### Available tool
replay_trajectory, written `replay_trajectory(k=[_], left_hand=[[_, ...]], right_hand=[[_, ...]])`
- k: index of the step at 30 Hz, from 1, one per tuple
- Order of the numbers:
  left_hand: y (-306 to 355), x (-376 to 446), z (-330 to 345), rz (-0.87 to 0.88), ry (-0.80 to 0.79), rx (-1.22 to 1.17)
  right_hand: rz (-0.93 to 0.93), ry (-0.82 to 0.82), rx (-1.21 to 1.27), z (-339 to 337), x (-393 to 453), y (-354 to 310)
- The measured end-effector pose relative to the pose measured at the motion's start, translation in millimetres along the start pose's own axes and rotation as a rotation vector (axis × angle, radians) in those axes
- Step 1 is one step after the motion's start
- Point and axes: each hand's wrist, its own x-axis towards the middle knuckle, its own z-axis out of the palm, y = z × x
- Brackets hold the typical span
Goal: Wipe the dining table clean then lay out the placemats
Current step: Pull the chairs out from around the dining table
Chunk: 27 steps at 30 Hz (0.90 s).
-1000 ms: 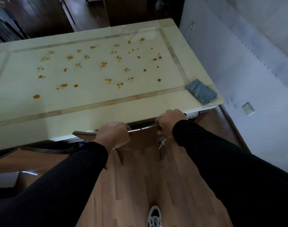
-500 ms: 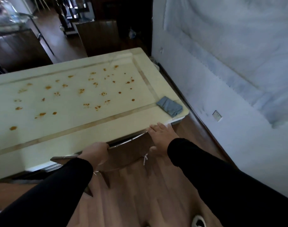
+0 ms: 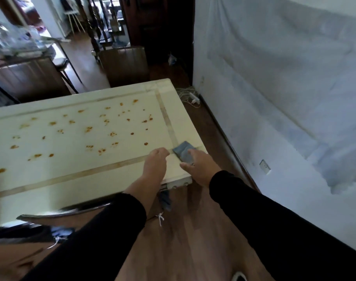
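Observation:
A cream dining table [image 3: 57, 183] with tan inlay lines carries several orange-brown stains [image 3: 88, 129] across its middle. A folded grey-blue cloth [image 3: 183, 152] lies at the table's near right corner. My right hand [image 3: 199, 167] rests over the near end of the cloth, fingers spread, touching it. My left hand [image 3: 155, 164] hovers just left of the cloth above the table edge, fingers loosely curled and holding nothing. No placemats are in view.
A brown chair back [image 3: 57, 218] sits under the table's near edge, left of my arms. Another chair [image 3: 125, 64] stands at the far end. A white wall with a socket [image 3: 265, 166] runs close on the right. Cables [image 3: 190, 96] lie on the wooden floor.
Both hands have let go of the chair back and moved up and right to the table corner. My right hand has reached the cloth. The view has shifted right.

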Motion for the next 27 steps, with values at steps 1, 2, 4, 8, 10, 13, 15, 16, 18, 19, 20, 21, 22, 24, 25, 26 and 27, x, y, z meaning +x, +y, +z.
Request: replay_trajectory(k=[1, 2, 4, 8, 10, 13, 15, 16, 18, 19, 20, 21, 22, 24, 25, 26, 27], left_hand=[[6.2, -0.6, 17.3, -0.057, 0.039, -0.111], [11.5, -0.8, 33.5, -0.121, 0.089, -0.234], [20.2, -0.3, 62.3, -0.202, 0.191, -0.388], [35.3, 8.6, 113.6, -0.265, 0.257, -0.536], [42.4, 12.1, 131.7, -0.291, 0.238, -0.596], [53.4, 21.1, 153.3, -0.317, 0.244, -0.624], [65.7, 36.4, 164.9, -0.332, 0.268, -0.621], [71.1, 41.6, 166.7, -0.345, 0.287, -0.622], [84.3, 62.3, 171.7, -0.372, 0.335, -0.632], [92.3, 74.2, 175.6, -0.370, 0.350, -0.631], [100.5, 86.0, 179.9, -0.354, 0.354, -0.636], [109.6, 96.4, 185.1, -0.345, 0.346, -0.637], [116.8, 109.6, 190.4, -0.334, 0.334, -0.641], [133.6, 131.3, 201.3, -0.315, 0.290, -0.646], [144.5, 140.5, 206.6, -0.305, 0.261, -0.651], [154.3, 149.9, 211.7, -0.290, 0.236, -0.657], [164.8, 157.9, 217.1, -0.277, 0.212, -0.664]], right_hand=[[0.015, 0.003, 0.072, -12.5, 1.3, 11.2], [0.033, 0.005, 0.134, -24.6, 3.5, 24.0], [0.081, 0.011, 0.259, -47.6, 8.3, 48.4], [0.141, 0.046, 0.420, -92.4, 25.7, 97.6], [0.165, 0.087, 0.477, -109.3, 37.6, 115.0], [0.190, 0.129, 0.599, -126.0, 59.7, 135.6], [0.204, 0.120, 0.657, -133.1, 78.2, 146.8], [0.206, 0.104, 0.663, -134.8, 83.7, 148.6], [0.208, 0.093, 0.667, -139.1, 102.6, 154.3], [0.207, 0.100, 0.670, -142.4, 114.0, 157.4], [0.208, 0.108, 0.673, -146.2, 125.7, 159.4], [0.215, 0.112, 0.675, -150.3, 137.1, 160.9], [0.225, 0.110, 0.675, -155.6, 148.0, 161.4], [0.231, 0.109, 0.679, -166.1, 166.9, 164.1], [0.227, 0.116, 0.685, -171.1, 176.2, 166.5], [0.224, 0.125, 0.689, -175.8, 184.8, 168.5], [0.223, 0.132, 0.694, -180.2, 194.1, 171.1]])
